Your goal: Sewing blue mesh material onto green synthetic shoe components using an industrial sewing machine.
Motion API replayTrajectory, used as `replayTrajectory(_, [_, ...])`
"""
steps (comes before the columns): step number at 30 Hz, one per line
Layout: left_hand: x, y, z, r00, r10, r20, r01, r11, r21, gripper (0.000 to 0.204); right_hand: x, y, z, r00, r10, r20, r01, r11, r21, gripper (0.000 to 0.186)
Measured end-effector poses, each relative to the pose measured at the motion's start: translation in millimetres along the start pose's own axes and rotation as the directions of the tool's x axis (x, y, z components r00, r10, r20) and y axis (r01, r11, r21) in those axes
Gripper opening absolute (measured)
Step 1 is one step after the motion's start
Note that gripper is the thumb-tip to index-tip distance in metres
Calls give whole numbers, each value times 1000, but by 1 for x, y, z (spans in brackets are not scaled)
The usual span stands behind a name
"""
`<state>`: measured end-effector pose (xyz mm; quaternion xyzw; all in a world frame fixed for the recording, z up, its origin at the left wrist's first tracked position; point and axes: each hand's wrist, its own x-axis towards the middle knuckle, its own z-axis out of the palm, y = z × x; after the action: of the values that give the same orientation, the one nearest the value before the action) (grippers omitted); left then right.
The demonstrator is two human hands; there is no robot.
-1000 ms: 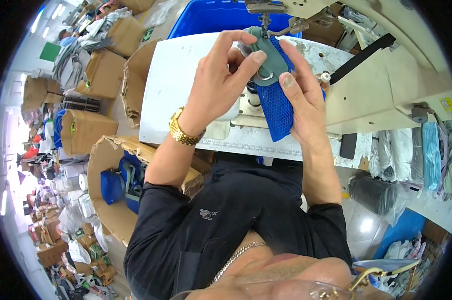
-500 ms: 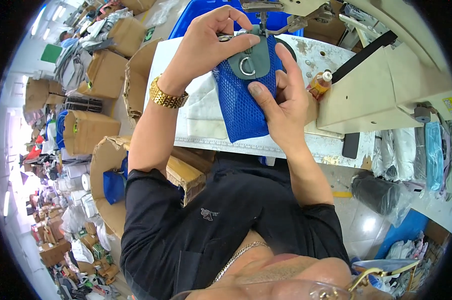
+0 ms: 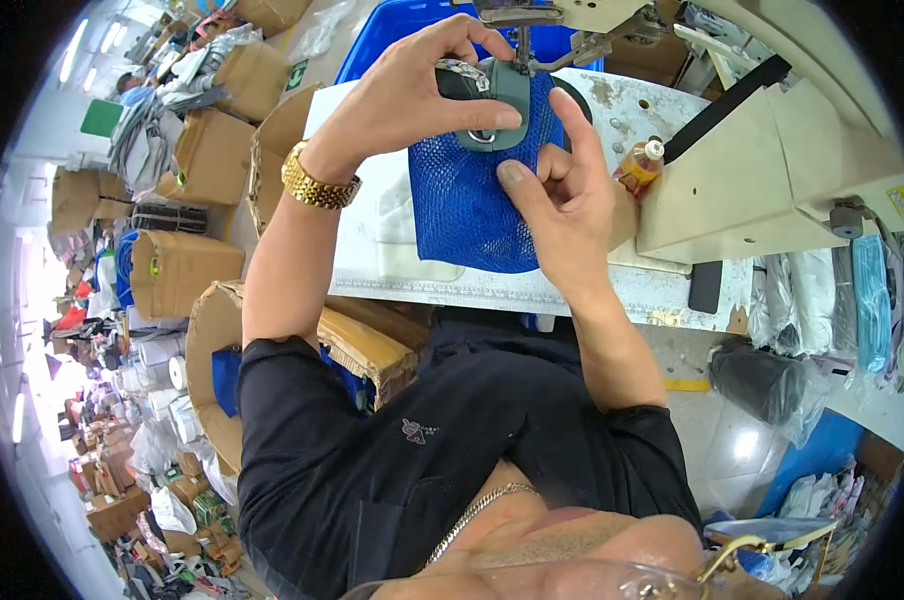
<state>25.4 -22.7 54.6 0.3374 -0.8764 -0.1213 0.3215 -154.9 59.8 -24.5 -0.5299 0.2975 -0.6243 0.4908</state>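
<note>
A blue mesh pouch point(image 3: 472, 205) hangs under the sewing machine's presser foot point(image 3: 523, 45). Its grey-green end patch point(image 3: 512, 100) bears a metal D-ring point(image 3: 482, 137), partly covered by my left thumb. My left hand point(image 3: 412, 90) grips the patch end, its thumb pressed on the patch and its fingers curled beside the foot. A zipper edge point(image 3: 464, 70) shows between thumb and fingers. My right hand point(image 3: 572, 195) pinches the pouch's right side, thumb on the mesh, index finger pointing up beside the patch. The needle tip is hidden.
The beige sewing machine arm point(image 3: 772, 170) fills the right of the worn white table point(image 3: 402, 285). Close by my right hand stands a small bottle point(image 3: 640, 165) with a white cap. A blue bin point(image 3: 372, 45) lies beyond the table, and cardboard boxes point(image 3: 187, 270) crowd the left.
The pouch has turned, its lower end swinging left and its mesh spreading wider. My left hand has shifted slightly left, its thumb lower on the patch. The right hand has barely moved.
</note>
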Motion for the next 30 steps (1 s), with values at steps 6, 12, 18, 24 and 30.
replayTrajectory(6, [0, -7, 5, 999, -35, 5, 35, 998, -61, 52, 20, 40, -33, 941, -322, -105, 223, 822, -525, 54])
replayTrajectory(12, [0, -3, 1, 992, -119, 40, 122, 986, -110, 56, 43, 72, -56, 996, 87, -4, -85, 969, -233, 26])
replayTrajectory(18, [2, 0, 1, 993, -96, 63, 104, 986, -131, 58, 69, 73, -58, 997, -11, -80, -8, 972, -236, 23])
replayTrajectory(24, [-3, -5, 0, 991, -108, 75, 117, 985, -126, 55, 29, 11, -34, 980, -72, -183, 13, 953, -304, 35])
replayTrajectory(30, [0, -6, 2, 996, -69, 51, 75, 986, -150, 51, 19, 2, -16, 1000, -23, 18, 26, 981, -194, 63])
